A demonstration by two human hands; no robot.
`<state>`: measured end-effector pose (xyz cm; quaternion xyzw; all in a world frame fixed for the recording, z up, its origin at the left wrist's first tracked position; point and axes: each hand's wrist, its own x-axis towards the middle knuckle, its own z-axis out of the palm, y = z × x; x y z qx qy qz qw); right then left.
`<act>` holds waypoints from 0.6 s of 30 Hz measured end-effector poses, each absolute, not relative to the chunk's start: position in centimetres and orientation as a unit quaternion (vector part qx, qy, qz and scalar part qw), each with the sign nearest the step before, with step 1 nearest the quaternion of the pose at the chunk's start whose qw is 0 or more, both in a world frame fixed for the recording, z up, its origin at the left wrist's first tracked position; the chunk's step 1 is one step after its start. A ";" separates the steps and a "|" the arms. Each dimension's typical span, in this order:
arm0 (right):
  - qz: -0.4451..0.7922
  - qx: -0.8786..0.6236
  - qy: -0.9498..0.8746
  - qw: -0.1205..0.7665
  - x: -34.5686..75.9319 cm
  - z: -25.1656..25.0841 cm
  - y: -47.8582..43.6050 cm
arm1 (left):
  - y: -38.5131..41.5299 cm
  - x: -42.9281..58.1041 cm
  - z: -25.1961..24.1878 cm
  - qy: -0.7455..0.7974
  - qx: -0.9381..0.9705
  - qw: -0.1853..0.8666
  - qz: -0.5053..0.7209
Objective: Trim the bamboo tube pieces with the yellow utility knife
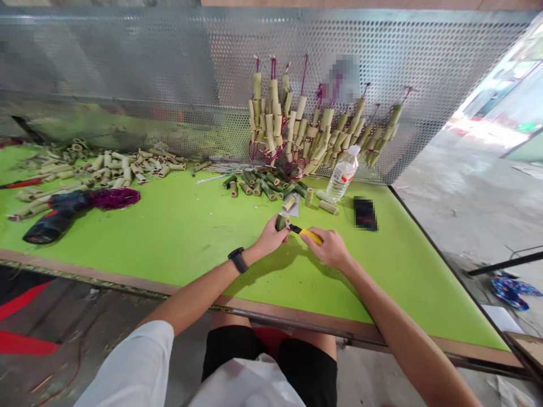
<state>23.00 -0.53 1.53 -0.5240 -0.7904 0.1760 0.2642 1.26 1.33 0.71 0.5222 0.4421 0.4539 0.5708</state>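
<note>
One left grip (pixel 271 236), curled round green bamboo tube (pixel 280 222); one right grip (pixel 332 247), wrapped round yellow-handled knife (pixel 310 235)

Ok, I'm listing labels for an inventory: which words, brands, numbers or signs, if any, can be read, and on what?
None can be read.
Clear bottle: red marking, too small and blurred.
Drill: no legible lettering.
Yellow-handled knife: no legible marking.
Dark object near the bottle: pixelated, unreadable.
</note>
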 end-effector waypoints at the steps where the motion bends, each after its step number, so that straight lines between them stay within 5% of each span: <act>1: 0.176 -0.522 -0.792 0.264 23.0 1.5 -0.5 | 1.3 1.3 0.7 0.442 0.525 0.570 0.452; 18: 0.160 -0.530 -0.779 0.293 23.0 0.9 -0.4 | 0.5 1.0 0.9 0.388 0.547 0.602 0.433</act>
